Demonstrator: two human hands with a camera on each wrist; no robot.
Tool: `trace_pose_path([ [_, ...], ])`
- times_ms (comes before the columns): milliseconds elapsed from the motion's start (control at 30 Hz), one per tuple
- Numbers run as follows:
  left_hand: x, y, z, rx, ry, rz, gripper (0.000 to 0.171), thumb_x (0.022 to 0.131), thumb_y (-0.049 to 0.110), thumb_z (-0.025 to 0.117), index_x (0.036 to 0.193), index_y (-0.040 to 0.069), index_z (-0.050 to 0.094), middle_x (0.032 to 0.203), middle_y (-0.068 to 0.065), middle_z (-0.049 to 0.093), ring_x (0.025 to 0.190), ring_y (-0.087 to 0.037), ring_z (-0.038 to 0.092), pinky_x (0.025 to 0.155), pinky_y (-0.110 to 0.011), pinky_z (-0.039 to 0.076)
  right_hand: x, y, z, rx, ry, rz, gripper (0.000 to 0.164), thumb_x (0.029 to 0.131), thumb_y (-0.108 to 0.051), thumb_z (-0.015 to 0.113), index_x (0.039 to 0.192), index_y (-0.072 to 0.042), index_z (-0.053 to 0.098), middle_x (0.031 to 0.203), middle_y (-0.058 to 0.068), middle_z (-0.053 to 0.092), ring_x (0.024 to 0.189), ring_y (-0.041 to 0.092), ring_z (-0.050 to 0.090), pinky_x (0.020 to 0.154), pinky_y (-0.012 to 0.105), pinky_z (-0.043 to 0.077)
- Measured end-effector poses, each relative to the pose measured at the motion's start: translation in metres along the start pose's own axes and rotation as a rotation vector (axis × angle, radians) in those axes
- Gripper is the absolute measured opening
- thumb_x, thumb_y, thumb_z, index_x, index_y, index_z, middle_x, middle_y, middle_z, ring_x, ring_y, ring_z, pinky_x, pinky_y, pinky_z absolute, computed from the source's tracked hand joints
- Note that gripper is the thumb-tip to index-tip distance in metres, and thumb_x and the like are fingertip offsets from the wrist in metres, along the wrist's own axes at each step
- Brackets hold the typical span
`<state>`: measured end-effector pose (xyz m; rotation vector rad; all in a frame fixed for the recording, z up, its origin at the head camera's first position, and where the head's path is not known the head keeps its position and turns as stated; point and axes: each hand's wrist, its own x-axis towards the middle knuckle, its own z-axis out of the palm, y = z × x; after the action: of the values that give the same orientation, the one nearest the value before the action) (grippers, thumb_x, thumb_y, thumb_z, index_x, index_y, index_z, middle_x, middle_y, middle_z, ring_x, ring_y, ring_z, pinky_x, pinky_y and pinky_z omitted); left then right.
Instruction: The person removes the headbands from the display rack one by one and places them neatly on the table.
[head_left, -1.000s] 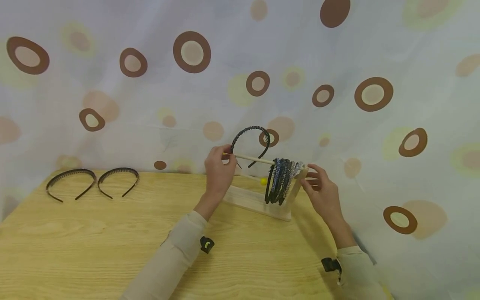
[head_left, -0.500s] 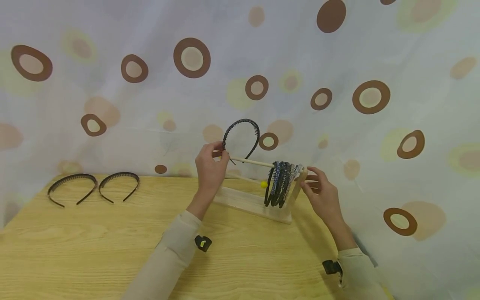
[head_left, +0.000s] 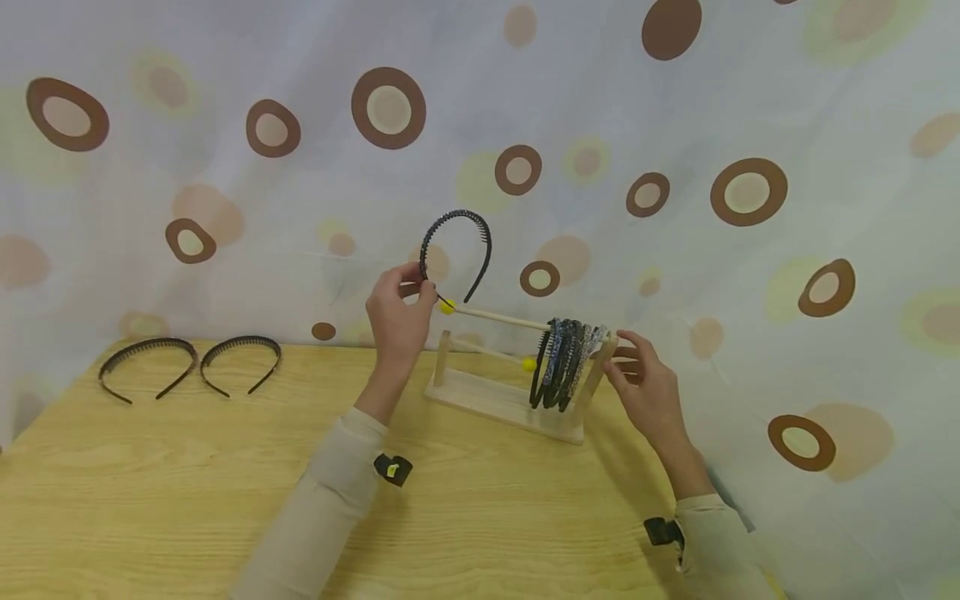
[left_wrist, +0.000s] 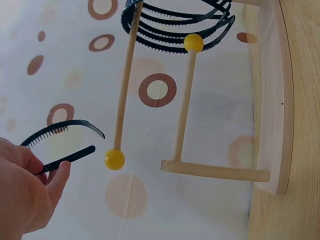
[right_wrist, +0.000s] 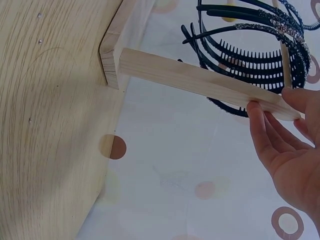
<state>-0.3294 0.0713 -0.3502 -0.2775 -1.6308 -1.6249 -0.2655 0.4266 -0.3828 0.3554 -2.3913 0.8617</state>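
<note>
My left hand (head_left: 401,321) pinches a black toothed headband (head_left: 489,246) near one end, its arch upward. In the left wrist view, the headband's tips (left_wrist: 75,156) lie beside the yellow ball (left_wrist: 114,159) that caps the upper rod, apart from it. A wooden rack (head_left: 502,400) stands on the table, and several black and glittery headbands (head_left: 562,367) hang bunched at the right end of its upper rod (head_left: 498,316). With thumb and fingers, my right hand (head_left: 651,392) grips the top of the rack's right post (right_wrist: 200,82).
Two black headbands, one (head_left: 146,343) beside the other (head_left: 240,340), lie at the table's back left. Below the upper rod, a shorter rod with a yellow ball (head_left: 529,364) runs from the left post (head_left: 442,358). A patterned cloth (head_left: 337,183) hangs behind the wood-grain table (head_left: 187,500).
My left hand has moved left and slightly up with the headband, off along the upper rod past its end, so the yellow ball now shows. My right hand has stayed on the post.
</note>
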Motion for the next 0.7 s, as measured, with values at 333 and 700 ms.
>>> trace_pose_path([
  [333, 0.016, -0.006, -0.041, 0.053, 0.048, -0.07, 0.021, 0.093, 0.004, 0.069, 0.114, 0.0, 0.072, 0.102, -0.007, 0.068, 0.086, -0.015, 0.072, 0.064, -0.025, 0.055, 0.001, -0.005, 0.001, -0.003, -0.014, -0.018, 0.057, 0.099, -0.01, 0.069, 0.151, -0.009, 0.045, 0.123, 0.02, 0.066, 0.102, 0.035, 0.069, 0.082, 0.043, 0.057],
  [700, 0.026, -0.019, -0.112, 0.06, -0.065, -0.199, 0.024, 0.094, 0.003, 0.064, 0.116, -0.001, 0.072, 0.105, -0.014, 0.069, 0.088, -0.023, 0.072, 0.064, -0.025, 0.059, -0.001, -0.003, 0.002, -0.011, -0.014, -0.003, 0.057, 0.101, -0.013, 0.067, 0.153, -0.01, 0.043, 0.125, 0.019, 0.065, 0.103, 0.035, 0.069, 0.083, 0.038, 0.056],
])
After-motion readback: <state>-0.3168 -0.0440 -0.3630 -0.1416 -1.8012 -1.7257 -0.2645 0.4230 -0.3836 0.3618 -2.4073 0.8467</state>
